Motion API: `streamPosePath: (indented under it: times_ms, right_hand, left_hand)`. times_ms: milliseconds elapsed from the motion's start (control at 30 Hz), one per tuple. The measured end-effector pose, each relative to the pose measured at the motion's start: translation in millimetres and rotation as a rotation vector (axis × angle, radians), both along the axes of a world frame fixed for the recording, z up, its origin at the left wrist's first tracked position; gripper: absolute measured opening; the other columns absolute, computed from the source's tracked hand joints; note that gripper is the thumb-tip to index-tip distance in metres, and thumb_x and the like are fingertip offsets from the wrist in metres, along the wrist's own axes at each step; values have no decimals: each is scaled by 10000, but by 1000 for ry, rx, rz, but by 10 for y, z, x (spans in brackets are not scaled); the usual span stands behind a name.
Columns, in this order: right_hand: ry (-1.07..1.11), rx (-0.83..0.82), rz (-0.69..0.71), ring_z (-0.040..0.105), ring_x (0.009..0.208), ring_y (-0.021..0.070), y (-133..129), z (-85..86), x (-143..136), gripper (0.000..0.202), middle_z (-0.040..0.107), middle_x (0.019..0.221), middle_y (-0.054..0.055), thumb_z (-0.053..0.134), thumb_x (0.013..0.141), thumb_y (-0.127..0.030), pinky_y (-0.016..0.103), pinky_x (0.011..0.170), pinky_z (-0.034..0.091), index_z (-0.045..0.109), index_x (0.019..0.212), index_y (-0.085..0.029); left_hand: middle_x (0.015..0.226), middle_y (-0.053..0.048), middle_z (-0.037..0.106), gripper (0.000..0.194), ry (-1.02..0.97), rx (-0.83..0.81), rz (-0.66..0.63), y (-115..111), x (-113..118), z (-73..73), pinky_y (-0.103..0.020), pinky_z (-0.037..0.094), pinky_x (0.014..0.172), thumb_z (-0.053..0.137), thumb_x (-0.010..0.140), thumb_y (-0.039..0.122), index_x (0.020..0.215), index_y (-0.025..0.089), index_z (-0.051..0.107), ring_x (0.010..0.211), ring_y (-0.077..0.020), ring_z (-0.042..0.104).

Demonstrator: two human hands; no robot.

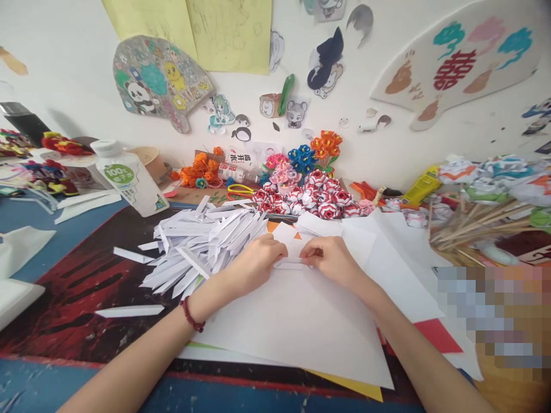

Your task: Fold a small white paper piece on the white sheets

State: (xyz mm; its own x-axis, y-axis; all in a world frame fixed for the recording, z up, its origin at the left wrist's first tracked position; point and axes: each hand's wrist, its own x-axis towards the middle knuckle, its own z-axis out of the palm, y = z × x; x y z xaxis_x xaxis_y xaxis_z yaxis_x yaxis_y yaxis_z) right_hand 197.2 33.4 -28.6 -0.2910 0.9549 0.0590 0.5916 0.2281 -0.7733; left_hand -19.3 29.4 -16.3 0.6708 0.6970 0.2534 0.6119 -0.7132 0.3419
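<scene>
Between my two hands is a small white paper strip, folded along its length and lying over a large white sheet. My left hand pinches its left end, and a dark red bracelet circles that wrist. The other end is pinched between the thumb and fingers of my right hand. Left of my hands lies a big heap of folded white paper strips. One loose strip rests apart from it on the dark mat.
A white bottle stands behind the mat at left. Red-and-white paper flowers crowd the back near the wall. More white sheets spread to the right, close to a bundle of wooden sticks. Yellow paper shows beneath the large sheet.
</scene>
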Motion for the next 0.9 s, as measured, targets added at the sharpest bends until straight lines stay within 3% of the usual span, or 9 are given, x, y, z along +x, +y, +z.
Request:
streamPosePath:
  times_ms: [267, 733, 900]
  right_hand:
    - [14, -16, -7, 622, 598, 150, 14, -23, 29, 69, 688, 672, 34, 660, 685, -121, 249, 585, 482, 715, 706, -157]
    - [4, -62, -5, 630, 642, 162, 22, 2, 45, 68, 696, 710, 44, 659, 698, -129, 260, 611, 475, 713, 730, -157]
    - [69, -68, 61, 599, 650, 154, -41, 101, -12, 125, 691, 731, 36, 660, 765, -275, 267, 616, 454, 722, 773, -167]
  left_hand:
    - [869, -49, 688, 263, -58, -158, 76, 61, -105, 56, -278, 422, 769, 456, 862, 82, 947, 178, 685, 837, -168, 600]
    - [819, -18, 666, 137, -88, -196, 142, 72, -81, 51, -265, 403, 704, 537, 825, 161, 851, 189, 669, 755, -149, 568]
    - [816, -14, 662, 131, -151, -266, 199, 40, -57, 132, -258, 388, 665, 526, 835, 216, 828, 181, 652, 714, -137, 543]
